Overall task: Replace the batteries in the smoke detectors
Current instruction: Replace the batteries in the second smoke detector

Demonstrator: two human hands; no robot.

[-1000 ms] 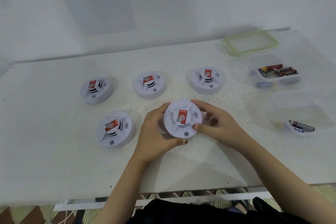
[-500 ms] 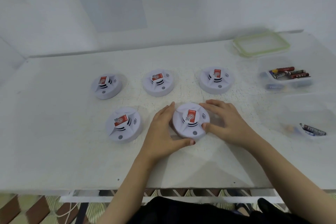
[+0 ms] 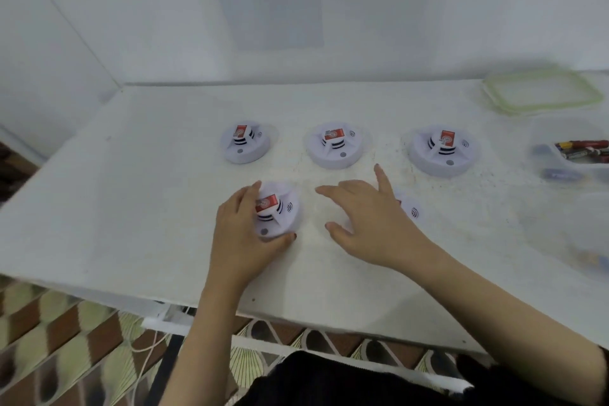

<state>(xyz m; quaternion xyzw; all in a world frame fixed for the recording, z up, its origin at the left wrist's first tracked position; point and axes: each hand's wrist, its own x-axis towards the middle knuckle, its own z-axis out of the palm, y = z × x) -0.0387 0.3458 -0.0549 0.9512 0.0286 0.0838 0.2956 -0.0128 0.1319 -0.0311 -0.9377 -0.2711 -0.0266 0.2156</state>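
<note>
Several white round smoke detectors with red labels lie on the white table (image 3: 131,191). At the back stand three: a left detector (image 3: 245,143), a middle detector (image 3: 336,145) and a right detector (image 3: 443,150). My left hand (image 3: 237,241) grips the front left detector (image 3: 280,217), thumb at its near rim and fingers at its far side. Over the table just right of it, my right hand (image 3: 369,224) is spread with straight fingers and holds nothing. It hides most of the front right detector (image 3: 412,209).
A clear tub with several batteries (image 3: 583,150) sits at the right edge, with a green-rimmed lid (image 3: 540,92) behind it. Another clear tub (image 3: 590,241) is nearer on the right, blurred. A wall with a paper sheet rises behind the table. The table's front edge is near my body.
Both hands have left the front right detector and moved left. My left hand has taken hold of the front left detector. The view has swung left.
</note>
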